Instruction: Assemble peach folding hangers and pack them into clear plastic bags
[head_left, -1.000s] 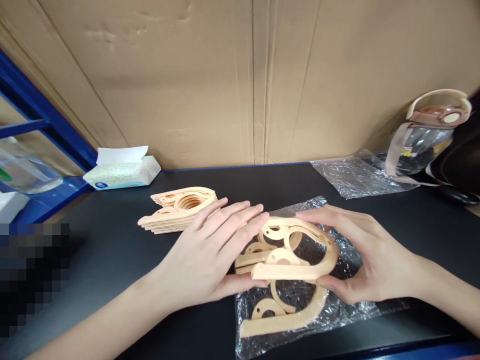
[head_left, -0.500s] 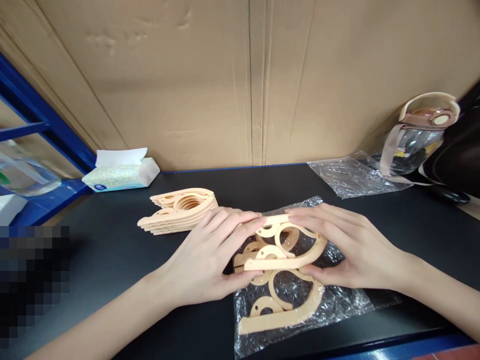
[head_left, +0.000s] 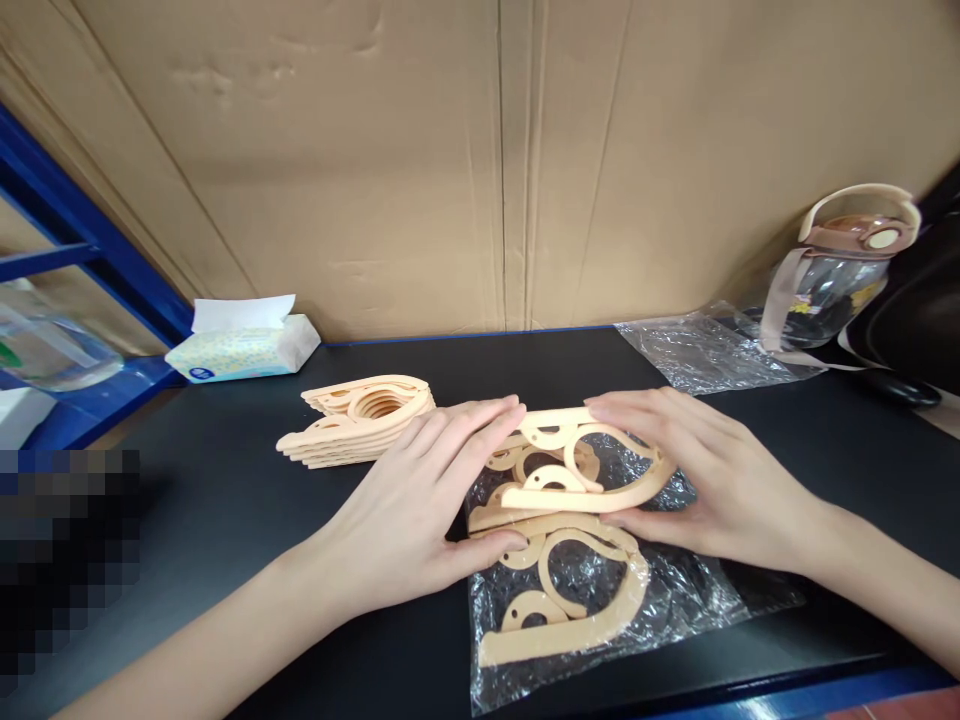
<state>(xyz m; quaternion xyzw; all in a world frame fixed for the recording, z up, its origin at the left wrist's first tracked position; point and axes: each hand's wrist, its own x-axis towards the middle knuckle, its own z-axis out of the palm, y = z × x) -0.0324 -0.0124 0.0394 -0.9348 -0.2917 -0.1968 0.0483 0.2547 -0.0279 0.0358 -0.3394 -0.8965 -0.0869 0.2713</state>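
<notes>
My right hand (head_left: 709, 480) grips the curved end of a beige folding hanger (head_left: 559, 500), which is folded up, with fingers on its far edge and thumb on its near edge. Around the hanger's left end, my left hand (head_left: 420, 500) has its fingers stretched out and its thumb apart. Whether its fingertips touch the hanger I cannot tell. Beneath lies a clear plastic bag (head_left: 697, 595) with folded hangers in it; one bagged hanger (head_left: 555, 640) shows at the near side. Another is partly hidden under the held one. A stack of folded hangers (head_left: 337, 440) stands left of the bag.
A tissue pack (head_left: 247, 350) sits at the back left beside a blue frame (head_left: 112, 240). Toward the back right are another clear bag (head_left: 712, 350), a strapped water bottle (head_left: 832, 290) and a dark mouse-like object (head_left: 900, 388). Cardboard (head_left: 375, 200) walls off the black table's (head_left: 480, 365) rear.
The held hanger has shifted slightly right and away from me with my right hand. My left hand's fingers have come off its near-left end, uncovering it.
</notes>
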